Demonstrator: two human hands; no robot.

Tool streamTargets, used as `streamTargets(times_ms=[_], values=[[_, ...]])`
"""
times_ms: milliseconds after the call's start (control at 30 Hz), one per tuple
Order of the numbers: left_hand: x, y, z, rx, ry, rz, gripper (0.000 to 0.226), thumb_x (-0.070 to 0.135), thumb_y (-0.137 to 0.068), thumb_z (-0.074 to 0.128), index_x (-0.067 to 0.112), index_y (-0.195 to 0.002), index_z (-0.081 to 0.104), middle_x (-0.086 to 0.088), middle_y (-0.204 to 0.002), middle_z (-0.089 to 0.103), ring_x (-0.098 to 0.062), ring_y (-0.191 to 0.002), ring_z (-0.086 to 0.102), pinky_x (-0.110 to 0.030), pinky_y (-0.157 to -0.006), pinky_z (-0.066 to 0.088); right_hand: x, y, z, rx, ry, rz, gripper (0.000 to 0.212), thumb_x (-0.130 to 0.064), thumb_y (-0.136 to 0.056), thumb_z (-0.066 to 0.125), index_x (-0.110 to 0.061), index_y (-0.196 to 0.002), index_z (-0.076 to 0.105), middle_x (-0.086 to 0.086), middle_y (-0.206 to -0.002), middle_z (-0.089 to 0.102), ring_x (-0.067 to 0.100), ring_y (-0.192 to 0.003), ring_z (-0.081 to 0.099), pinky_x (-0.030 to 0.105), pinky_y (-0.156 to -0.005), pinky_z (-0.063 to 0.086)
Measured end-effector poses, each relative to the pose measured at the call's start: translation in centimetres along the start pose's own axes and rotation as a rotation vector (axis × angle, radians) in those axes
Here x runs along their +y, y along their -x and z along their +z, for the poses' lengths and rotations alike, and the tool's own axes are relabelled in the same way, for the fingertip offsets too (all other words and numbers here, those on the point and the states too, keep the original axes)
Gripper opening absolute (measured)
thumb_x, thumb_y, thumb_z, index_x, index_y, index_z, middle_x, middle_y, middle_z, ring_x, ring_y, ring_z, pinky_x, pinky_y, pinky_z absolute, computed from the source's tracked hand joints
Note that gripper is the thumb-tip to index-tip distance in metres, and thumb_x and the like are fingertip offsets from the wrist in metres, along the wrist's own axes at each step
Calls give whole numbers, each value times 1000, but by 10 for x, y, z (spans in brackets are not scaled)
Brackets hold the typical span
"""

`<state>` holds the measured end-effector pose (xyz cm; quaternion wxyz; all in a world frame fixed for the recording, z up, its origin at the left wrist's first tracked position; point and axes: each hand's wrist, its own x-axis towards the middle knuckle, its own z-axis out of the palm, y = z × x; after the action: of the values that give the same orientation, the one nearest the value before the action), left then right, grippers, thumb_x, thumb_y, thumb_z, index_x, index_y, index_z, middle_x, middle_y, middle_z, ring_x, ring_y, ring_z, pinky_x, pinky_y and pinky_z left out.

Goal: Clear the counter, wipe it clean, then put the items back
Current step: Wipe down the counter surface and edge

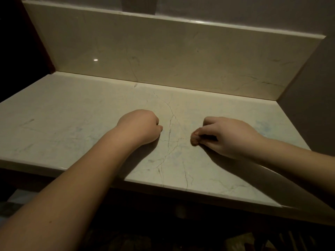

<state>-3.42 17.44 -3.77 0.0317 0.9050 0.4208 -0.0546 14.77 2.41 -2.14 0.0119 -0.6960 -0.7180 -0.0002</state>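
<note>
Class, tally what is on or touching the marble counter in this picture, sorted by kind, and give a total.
Hands: 2, the left hand with fingers curled, the right hand pinching the small thing
Small orange-brown things: 1, the small orange-brown thing, too dim to identify
Total: 3, all on the counter

Behind the worktop I see a tall marble backsplash [163,57], pale cream with thin dark veins, carrying one small bright glint of reflected light [95,60] on its left part. A plain grey wall [235,9] rises above its top ledge, and a side wall [311,91] of the same dull tone closes the corner on the right. The area to the far left and below the front edge is too dark for me to make out.
</note>
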Motion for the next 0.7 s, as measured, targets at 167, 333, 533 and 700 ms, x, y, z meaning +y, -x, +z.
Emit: streamTargets(times_ms=[167, 333, 533, 700], values=[[1, 1, -2, -21, 3, -20, 41, 42, -98, 39, 24, -128, 60, -2, -138, 54, -25, -117, 54, -38, -92, 49, 24, -79, 3, 61, -2, 123, 26, -43, -95, 50, -28, -107, 67, -8, -99, 50, 20, -96, 54, 33, -67, 41], [4, 1, -5, -24, -10, -29, 42, 43, -98, 39, 25, -129, 60, -1, -137, 55, -22, -114, 56, -35, -89, 49, 35, -150, 11, 107, -4, 185, 29, -43, -95, 49, -24, -110, 67, 0, -103, 53, 25, -97, 53, 32, -66, 39], [3, 3, -6, -28, -19, -33, 43, 43, -99, 37, 24, -131, 58, -1, -141, 50, -24, -120, 52, -37, -93, 47, 67, -157, 14, 124, 62, 266, 35, -49, -95, 45, -23, -106, 66, 3, -106, 53, 29, -104, 54, 33, -70, 38], [3, 5, -4, -25, -24, -23, 45, 44, -100, 35, 24, -134, 55, -1, -143, 48, -25, -122, 51, -39, -95, 47, 109, -112, 12, 122, 71, 340, 39, -49, -95, 46, -19, -106, 67, 4, -100, 50, 31, -103, 54, 34, -70, 41]])
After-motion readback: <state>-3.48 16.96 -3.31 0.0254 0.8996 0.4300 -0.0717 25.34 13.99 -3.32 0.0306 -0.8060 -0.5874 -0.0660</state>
